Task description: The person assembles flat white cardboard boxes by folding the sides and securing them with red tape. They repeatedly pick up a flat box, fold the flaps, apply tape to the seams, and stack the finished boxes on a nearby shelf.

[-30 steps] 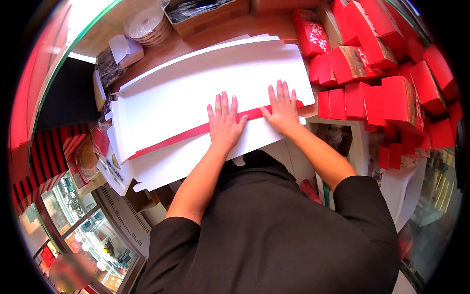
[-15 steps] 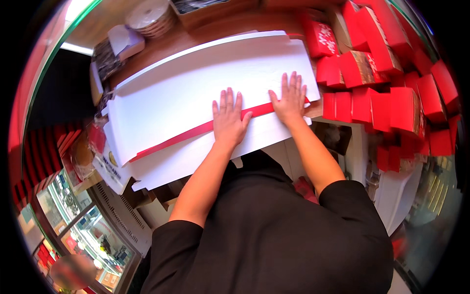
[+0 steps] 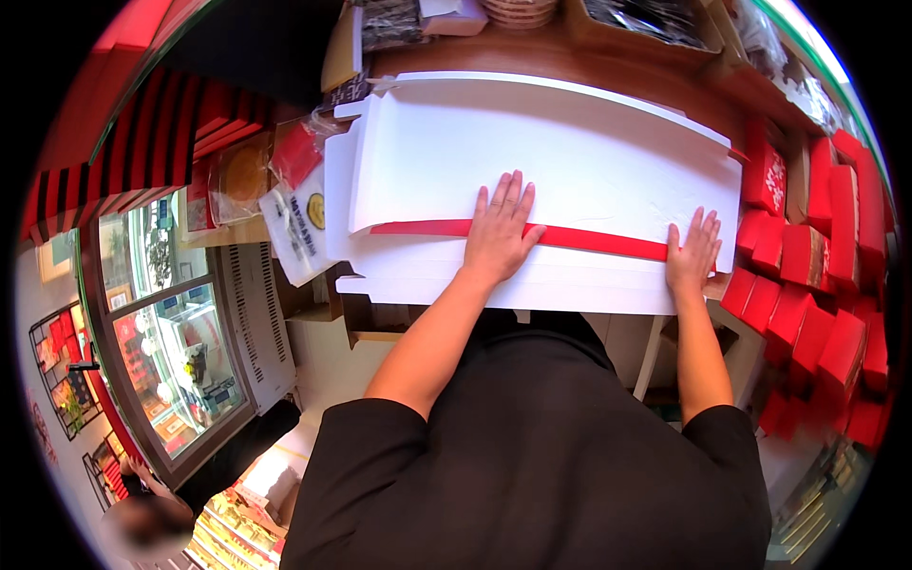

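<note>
A large white cardboard sheet (image 3: 560, 142) lies spread on the table, its far edge and left end turned up. Along its near side runs a folded-over red strip (image 3: 598, 237), with a white flap (image 3: 532, 280) nearer to me. My left hand (image 3: 502, 233) lies flat left of the middle, palm over the red strip and fingers stretched onto the white face. Flat at the strip's right end rests my right hand (image 3: 693, 255), fingers apart. Neither hand grips anything. The palms hide parts of the strip.
Several red boxes (image 3: 841, 351) are piled on the right. Behind the sheet are a box of dark packets (image 3: 655, 24) and a stack of round items (image 3: 521, 11). Plastic-wrapped packets (image 3: 294, 228) lie at the left end. Another person (image 3: 152, 513) is at the lower left.
The view has turned, so the sheet appears shifted and rotated. My hands are farther apart: the left is farther left along the red strip, the right close to its end.
</note>
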Tool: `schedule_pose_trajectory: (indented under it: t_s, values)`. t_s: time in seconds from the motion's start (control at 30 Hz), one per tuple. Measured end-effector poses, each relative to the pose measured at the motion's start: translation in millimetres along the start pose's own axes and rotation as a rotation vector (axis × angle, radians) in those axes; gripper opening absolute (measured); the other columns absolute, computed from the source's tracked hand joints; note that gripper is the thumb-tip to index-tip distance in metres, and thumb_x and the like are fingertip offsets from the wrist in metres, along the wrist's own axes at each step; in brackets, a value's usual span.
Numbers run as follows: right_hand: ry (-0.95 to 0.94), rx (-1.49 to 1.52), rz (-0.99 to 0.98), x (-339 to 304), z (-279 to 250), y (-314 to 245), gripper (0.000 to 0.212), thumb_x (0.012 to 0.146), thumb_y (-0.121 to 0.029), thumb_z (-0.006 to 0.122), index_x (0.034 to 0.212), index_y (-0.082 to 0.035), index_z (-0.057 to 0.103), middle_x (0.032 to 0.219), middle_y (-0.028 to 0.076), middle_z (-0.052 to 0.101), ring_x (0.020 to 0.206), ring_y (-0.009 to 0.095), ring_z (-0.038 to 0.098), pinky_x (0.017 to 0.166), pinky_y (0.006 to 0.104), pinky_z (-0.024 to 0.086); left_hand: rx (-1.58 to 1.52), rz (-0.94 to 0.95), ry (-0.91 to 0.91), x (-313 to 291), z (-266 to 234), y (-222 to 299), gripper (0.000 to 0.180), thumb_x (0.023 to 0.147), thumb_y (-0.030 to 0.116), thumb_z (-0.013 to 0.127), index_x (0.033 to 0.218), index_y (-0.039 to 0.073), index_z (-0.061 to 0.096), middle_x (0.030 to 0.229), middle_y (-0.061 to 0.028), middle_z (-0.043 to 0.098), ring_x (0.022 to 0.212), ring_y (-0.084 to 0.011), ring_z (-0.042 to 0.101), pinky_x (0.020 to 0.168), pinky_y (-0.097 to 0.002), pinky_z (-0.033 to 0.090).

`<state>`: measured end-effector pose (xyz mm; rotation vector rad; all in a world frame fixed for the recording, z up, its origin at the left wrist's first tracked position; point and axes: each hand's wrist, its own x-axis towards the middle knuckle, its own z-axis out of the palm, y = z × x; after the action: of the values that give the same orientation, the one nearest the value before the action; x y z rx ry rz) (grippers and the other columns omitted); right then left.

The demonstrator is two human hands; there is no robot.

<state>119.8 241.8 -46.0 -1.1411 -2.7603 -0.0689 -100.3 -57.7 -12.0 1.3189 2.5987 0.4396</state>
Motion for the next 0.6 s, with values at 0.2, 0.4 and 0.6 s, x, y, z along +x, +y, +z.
schedule_pose_trajectory:
  t_s: [0.2, 0.4, 0.6]
  values:
    - [0.023, -0.036, -0.024, -1, 2, 4, 0.07, 0.097, -0.049, 0.044, 0.153, -0.012, 0.023, 0.158, 0.019, 0.02, 0.146, 0.035, 0.016, 0.117, 0.0515, 0.013, 0.001, 0.019, 0.226, -46, -19, -100, 0.041, 0.082, 0.04, 0.069, 0.103, 0.007, 0.057, 0.114, -0.0123, 0.054, 0.107, -0.0283, 0.05, 0.093, -0.0438, 0.039]
    - [0.011, -0.038, -0.014, 0, -1, 5, 0.069, 0.098, -0.048, 0.043, 0.153, -0.012, 0.023, 0.158, 0.019, 0.02, 0.146, 0.035, 0.017, 0.117, 0.051, 0.013, -0.02, 0.072, 0.316, -52, -50, -107, 0.032, 0.082, 0.038, 0.07, 0.078, 0.01, 0.056, 0.073, -0.0067, 0.054, 0.071, -0.0272, 0.053, 0.064, -0.0413, 0.042]
    - [0.015, -0.038, -0.016, 3, -1, 2, 0.068, 0.098, -0.048, 0.043, 0.153, -0.012, 0.024, 0.158, 0.019, 0.02, 0.147, 0.034, 0.016, 0.118, 0.0502, 0.012, 0.037, 0.075, 0.193, -44, -52, -121, 0.038, 0.081, 0.044, 0.069, 0.078, 0.009, 0.055, 0.073, -0.0065, 0.053, 0.069, -0.026, 0.054, 0.06, -0.0378, 0.045]
